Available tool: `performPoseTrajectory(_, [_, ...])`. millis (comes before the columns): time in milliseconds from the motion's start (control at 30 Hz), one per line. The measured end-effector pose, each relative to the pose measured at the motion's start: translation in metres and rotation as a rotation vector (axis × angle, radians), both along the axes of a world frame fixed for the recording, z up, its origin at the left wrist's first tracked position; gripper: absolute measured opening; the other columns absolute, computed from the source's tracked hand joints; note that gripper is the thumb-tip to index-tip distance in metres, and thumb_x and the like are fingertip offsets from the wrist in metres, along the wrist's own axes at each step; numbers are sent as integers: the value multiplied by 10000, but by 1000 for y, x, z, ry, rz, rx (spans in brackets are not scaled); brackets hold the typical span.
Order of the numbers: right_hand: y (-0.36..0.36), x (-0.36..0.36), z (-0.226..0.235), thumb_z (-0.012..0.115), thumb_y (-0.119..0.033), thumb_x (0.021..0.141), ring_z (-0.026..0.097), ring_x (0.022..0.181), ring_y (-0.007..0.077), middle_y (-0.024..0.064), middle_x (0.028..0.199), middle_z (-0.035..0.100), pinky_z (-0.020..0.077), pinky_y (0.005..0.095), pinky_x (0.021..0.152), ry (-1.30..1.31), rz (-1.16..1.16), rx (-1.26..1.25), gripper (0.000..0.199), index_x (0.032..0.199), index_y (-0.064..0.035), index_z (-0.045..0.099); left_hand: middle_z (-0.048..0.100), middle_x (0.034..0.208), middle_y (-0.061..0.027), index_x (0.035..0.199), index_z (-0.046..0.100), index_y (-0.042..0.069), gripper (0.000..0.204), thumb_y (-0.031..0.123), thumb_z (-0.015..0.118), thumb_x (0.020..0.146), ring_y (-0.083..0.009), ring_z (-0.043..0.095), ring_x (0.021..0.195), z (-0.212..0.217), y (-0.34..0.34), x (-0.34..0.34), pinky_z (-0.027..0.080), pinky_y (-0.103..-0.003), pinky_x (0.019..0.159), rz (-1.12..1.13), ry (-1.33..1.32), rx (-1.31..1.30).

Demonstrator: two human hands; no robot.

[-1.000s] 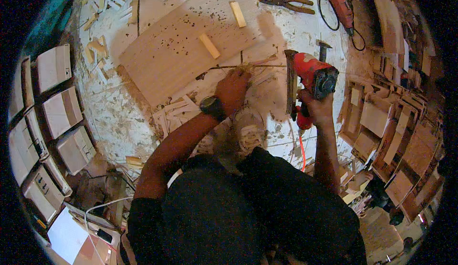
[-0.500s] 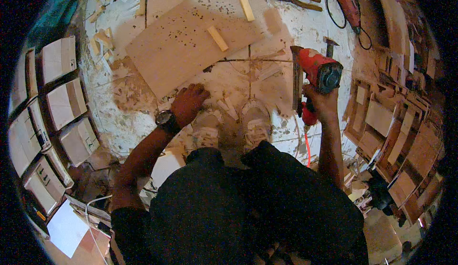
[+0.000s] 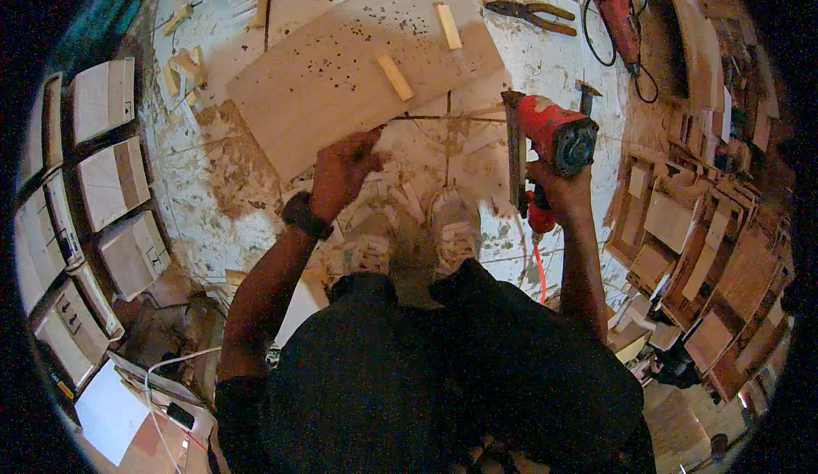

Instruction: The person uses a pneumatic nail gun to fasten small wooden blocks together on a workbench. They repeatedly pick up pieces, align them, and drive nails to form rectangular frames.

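Nailer: the red air nailer (image 3: 550,120) hangs at 2 o'clock from picture centre, its narrow magazine running roughly 12 to 6.
Right hand: this hand (image 3: 562,186) is wrapped around the nailer's grip, with an orange-red hose (image 3: 540,269) trailing below toward 6.
Wood panel: the flat wood panel (image 3: 328,103) lies on the tiled floor (image 3: 200,227) at 11 o'clock, its long axis pointing 8 to 2.
Left hand: nearer the panel than the right, this hand (image 3: 342,174) has narrow, part-curled fingers at the near edge; contact or grip cannot be told. From it the panel's middle lies at 12; from the right hand, at 10.
Pale strips: two wood strips (image 3: 394,78) lie apart on the panel, each roughly 11 to 5.
Outer tools: from the nailer, a hammer (image 3: 588,90) sits at 2, pliers (image 3: 532,15) near 12 and a red corded power tool (image 3: 620,29) at 1.
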State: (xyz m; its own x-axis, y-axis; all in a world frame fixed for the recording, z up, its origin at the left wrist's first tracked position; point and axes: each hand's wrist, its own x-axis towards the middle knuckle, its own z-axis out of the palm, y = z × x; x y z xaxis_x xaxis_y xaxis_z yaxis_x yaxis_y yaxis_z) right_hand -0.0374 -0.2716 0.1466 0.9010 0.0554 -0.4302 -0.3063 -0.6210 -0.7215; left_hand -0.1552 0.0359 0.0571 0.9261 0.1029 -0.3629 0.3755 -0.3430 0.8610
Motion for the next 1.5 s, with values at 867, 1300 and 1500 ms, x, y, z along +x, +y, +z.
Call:
performPoseTrajectory(867, [147, 20, 11, 747, -175, 677, 640, 852, 202, 101, 940, 668, 510, 342, 801, 101, 394, -54, 368, 979, -11, 617, 670, 767, -167, 893, 692, 7, 285, 271, 612, 823, -280, 654, 681, -62, 27, 89, 504, -362, 676, 134, -30, -116])
performPoseTrajectory(1300, [154, 20, 9, 731, -241, 694, 597, 972, 256, 135, 1084, 607, 469, 349, 871, 226, 430, -171, 506, 1110, -22, 543, 672, 779, -176, 911, 696, 13, 287, 273, 605, 828, -300, 661, 705, -49, 30, 90, 508, -373, 706, 91, 10, -67])
performPoseTrajectory(1500, [150, 13, -3, 703, -206, 702, 631, 915, 260, 124, 992, 653, 494, 361, 846, -38, 558, -52, 385, 1039, -49, 603, 671, 787, -179, 911, 695, 10, 299, 280, 599, 828, -313, 658, 714, -47, 29, 92, 507, -380, 712, 69, 14, -44])
